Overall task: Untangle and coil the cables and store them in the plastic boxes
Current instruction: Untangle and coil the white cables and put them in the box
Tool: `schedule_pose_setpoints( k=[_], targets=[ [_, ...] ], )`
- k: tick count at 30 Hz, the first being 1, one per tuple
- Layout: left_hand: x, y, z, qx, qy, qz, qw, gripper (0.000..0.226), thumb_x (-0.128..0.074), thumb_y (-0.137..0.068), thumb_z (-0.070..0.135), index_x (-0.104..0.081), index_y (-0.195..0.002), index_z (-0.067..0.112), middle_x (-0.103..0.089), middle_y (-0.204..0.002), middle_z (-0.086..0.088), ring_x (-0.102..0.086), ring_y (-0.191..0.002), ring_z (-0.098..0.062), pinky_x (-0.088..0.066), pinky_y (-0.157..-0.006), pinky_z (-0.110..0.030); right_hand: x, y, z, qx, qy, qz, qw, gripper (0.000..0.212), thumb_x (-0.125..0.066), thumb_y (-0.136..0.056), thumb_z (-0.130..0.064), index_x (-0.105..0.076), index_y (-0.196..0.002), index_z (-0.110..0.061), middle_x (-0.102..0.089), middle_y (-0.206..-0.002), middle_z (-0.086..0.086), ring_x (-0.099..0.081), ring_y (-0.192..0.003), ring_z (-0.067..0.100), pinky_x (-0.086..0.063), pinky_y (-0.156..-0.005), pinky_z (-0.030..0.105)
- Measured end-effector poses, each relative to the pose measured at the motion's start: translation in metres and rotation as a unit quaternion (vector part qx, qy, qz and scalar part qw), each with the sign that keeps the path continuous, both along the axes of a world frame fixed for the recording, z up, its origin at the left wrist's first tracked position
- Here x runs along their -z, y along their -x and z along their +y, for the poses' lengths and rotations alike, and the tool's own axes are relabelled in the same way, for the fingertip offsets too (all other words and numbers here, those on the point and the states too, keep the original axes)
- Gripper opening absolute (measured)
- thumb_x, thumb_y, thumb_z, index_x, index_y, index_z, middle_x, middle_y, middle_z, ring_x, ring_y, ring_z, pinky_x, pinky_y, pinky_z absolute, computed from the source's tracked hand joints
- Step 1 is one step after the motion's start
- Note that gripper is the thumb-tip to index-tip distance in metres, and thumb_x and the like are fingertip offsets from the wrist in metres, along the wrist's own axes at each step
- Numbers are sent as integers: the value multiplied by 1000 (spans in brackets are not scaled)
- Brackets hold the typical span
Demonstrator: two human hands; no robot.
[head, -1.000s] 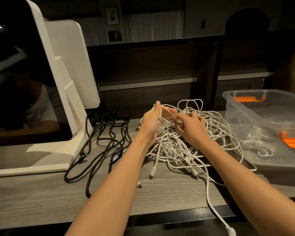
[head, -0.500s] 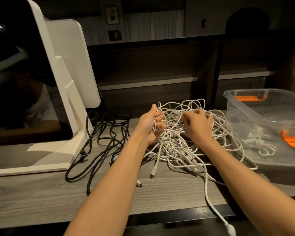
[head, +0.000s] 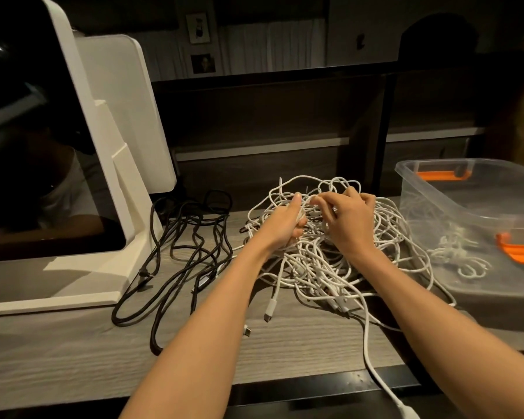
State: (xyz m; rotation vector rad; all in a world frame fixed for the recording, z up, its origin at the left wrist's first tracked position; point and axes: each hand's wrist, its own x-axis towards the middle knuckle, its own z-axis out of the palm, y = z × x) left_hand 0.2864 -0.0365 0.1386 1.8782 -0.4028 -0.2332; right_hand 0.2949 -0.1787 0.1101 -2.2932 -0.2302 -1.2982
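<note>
I see both hands buried in the top of the white cable tangle [head: 315, 267], which sits on the wooden desk [head: 73, 352] between the black cables [head: 188, 249] and the plastic box [head: 478, 225]. My left hand [head: 282, 225] has its fingers curled round a bunch of white strands, thumb pointing up along one loop. My right hand [head: 348, 222] is just beside it, fingers bent down into the pile — thumb and forefinger reach toward the left hand and seem to pinch a strand, though the exact grip is hidden among the loops. One white plug [head: 270, 309] hangs out of the near side of the tangle, and a longer white lead runs off the front edge of the desk. The black cables lie loose on the desk, touching the foot of the white monitor stand [head: 127, 207]. The box stands at the right, clear-walled with orange clips [head: 518, 249] — a small coil of white cable [head: 460, 255] already lies on its floor.
</note>
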Motion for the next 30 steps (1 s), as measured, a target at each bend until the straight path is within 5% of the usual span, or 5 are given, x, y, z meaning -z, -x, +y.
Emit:
schedule_pose_setpoints(
  k=[7,12,19,23,30],
  targets=[
    [5,-4,5,-10,33,-70,997,49,-35,-103,44,-45,-61,20,-35,-46,11,-27,-43,-6,-25,-46,-19,0,-1,-1,30,-2,95,995,33,-53,-90,-50,-72,-92,-24,-69,-84,-6,-53,-94,14,-25,-89,36],
    [14,-12,0,-184,68,-137,971,39,-37,-104,40,-67,-103,15,-58,-72,3,-47,-54,-3,-38,-50,-18,3,1,2,38,84,189,978,27,-57,-92,-37,-61,-118,-32,-68,-105,-7,-45,-115,18,-24,-98,41],
    [10,-5,1,-98,213,-96,967,50,-27,-106,38,-70,-93,13,-73,-100,2,-65,-108,-10,-44,-103,-28,4,-3,3,44,82,214,972,47,-61,-90,-32,-48,-135,-36,-65,-116,-7,-38,-121,19,-23,-97,40],
    [3,-4,3,-146,274,-48,950,51,-28,-105,39,-49,-67,13,-56,-57,4,-67,-76,-16,-53,-78,-26,6,-5,-2,51,66,229,970,50,-63,-89,-34,-47,-137,-35,-65,-118,-9,-38,-122,20,-24,-98,40],
    [-1,-2,2,-125,366,105,916,51,-31,-105,43,-35,-60,18,-30,-47,7,-27,-39,-4,-25,-39,-14,8,-1,-2,74,86,155,981,25,-66,-87,-23,-66,-112,-28,-70,-103,-8,-43,-107,20,-18,-80,34]
  ],
)
